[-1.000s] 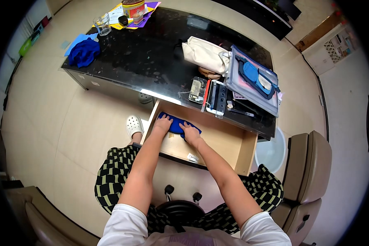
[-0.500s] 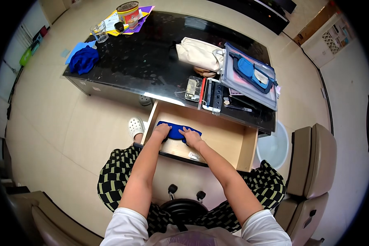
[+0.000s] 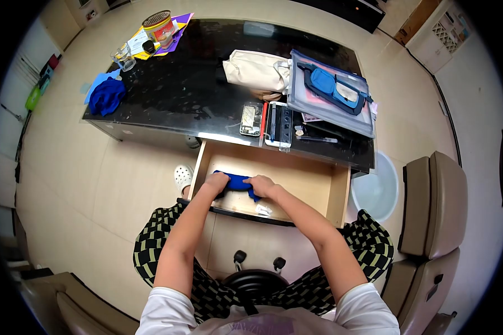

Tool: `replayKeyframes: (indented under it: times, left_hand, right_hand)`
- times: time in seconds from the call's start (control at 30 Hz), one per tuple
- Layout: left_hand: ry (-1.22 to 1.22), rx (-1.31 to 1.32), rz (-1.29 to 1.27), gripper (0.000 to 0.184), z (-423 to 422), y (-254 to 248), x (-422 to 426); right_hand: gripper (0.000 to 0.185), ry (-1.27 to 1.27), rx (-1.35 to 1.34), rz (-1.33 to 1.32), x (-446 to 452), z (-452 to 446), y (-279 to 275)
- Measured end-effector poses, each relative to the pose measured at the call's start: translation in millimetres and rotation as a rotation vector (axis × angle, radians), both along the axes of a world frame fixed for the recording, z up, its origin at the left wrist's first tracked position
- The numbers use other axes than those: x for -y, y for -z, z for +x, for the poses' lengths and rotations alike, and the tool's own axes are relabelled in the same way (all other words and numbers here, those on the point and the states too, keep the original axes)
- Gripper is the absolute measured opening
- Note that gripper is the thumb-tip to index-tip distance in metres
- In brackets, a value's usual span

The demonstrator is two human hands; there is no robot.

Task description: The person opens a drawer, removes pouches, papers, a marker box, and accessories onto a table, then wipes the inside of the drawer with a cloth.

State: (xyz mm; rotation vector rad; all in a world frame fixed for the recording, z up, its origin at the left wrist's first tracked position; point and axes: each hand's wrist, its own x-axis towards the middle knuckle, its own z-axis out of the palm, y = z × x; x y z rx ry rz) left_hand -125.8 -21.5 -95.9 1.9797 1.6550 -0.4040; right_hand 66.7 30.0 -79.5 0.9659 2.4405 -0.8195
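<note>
A dark blue cloth [image 3: 238,182], bunched into a narrow strip, lies in the front left part of the pulled-out wooden drawer [image 3: 302,184]. My left hand [image 3: 217,181] grips its left end with curled fingers. On the right end, my right hand [image 3: 261,185] has its fingers closed round the fabric, and a loose corner hangs below them. Part of the cloth is hidden under both hands. A small white label or scrap [image 3: 264,210] shows near the drawer's front edge.
Above the drawer, the black table [image 3: 179,84] bears opened phones [image 3: 252,119], a cream bag [image 3: 257,70], a clear folder with a blue pouch [image 3: 332,89], another blue cloth [image 3: 107,96], a glass mug [image 3: 123,58] and a tin [image 3: 159,28]. A pale basin [image 3: 376,190] stands right of the drawer.
The cloth was spread flatter under my outstretched fingers; now it is bunched narrower and both hands have closed on it. The view has shifted slightly.
</note>
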Motion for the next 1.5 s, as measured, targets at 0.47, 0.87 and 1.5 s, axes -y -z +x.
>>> replayKeyframes:
  times: [0.47, 0.87, 1.5]
  left_hand:
    - [-0.142, -0.052, 0.240, 0.030, -16.3, -27.3, -30.7]
    - [-0.026, -0.175, 0.098, 0.032, -16.3, 10.4, 4.7]
    - [0.068, -0.214, -0.155, 0.033, -15.7, 5.7, 20.1]
  right_hand:
    - [0.047, 0.188, -0.284, 0.099, -56.2, -29.5, -3.2]
    - [0.057, -0.067, -0.229, 0.157, -32.2, -46.9, 35.6]
    - [0.058, -0.179, -0.220, 0.063, -12.5, -41.0, 30.8]
